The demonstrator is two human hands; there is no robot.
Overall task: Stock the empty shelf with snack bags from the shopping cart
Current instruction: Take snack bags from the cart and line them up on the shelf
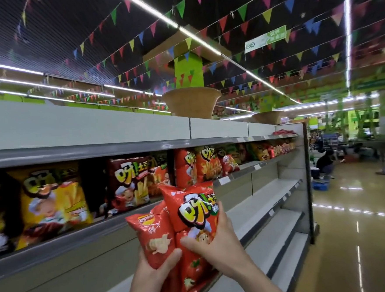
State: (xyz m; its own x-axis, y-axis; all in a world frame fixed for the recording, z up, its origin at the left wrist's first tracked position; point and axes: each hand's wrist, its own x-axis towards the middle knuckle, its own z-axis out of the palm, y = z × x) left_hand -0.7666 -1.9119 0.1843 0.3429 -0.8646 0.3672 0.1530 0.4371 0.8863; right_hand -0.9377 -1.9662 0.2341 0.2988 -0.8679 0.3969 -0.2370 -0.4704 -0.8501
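My left hand (160,265) grips a red Lay's snack bag (151,237) from below, with more red bags bunched behind and under it. My right hand (213,242) holds a red snack bag with a yellow logo (191,209), thumb across its front and fingers round its right edge. Both hands are raised in front of the shelf unit. Its upper shelf (115,222) carries a row of yellow, brown and red snack bags. The white lower shelves (278,187) to the right are bare. The shopping cart is out of view.
The grey shelf unit runs along my left and ends at a white side panel (307,183). A glossy floor aisle (361,225) opens to the right. A person (325,162) crouches far down the aisle beside blue crates. Pennant flags hang overhead.
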